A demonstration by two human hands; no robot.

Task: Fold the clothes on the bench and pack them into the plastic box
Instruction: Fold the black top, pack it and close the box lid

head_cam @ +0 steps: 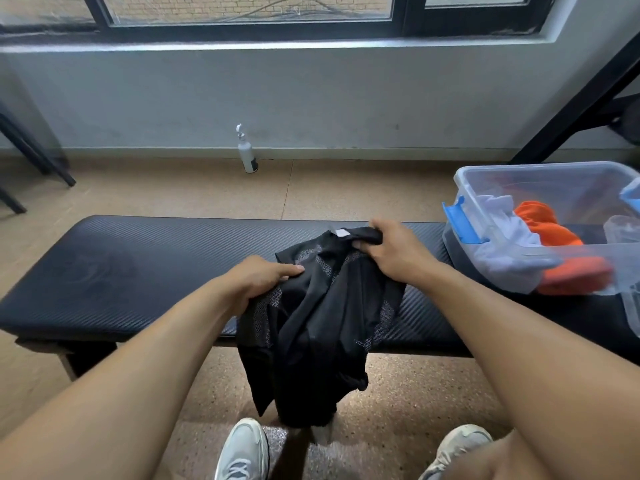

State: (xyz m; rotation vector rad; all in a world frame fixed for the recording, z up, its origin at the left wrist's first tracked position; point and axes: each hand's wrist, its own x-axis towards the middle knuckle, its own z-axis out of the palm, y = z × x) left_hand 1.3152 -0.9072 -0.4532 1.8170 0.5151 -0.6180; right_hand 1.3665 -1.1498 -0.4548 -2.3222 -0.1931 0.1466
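The clear plastic box [540,188] with blue latches sits on the right end of the bench [138,271], well to the right of both hands. Inside it lie a white garment [512,237] and, just right of that, an orange garment [550,230]; both are bunched against the near wall.

The black garment [322,323], partly mesh, lies crumpled on the bench's near edge, its lower part hanging over the front toward the floor. The right hand [391,251] reaches in from the right, fingers curled round a bunch of cloth at the garment's top, by a small white label [342,232] just left of the fingertips. The left hand [266,275] comes in from the left, palm down; its thumb lies straight on the cloth while the other fingers curl under and gather the garment's left edge.

Beyond the fingers, a white pump bottle [247,154] stands on the floor against the wall. Two pale shoes [242,452] show below.
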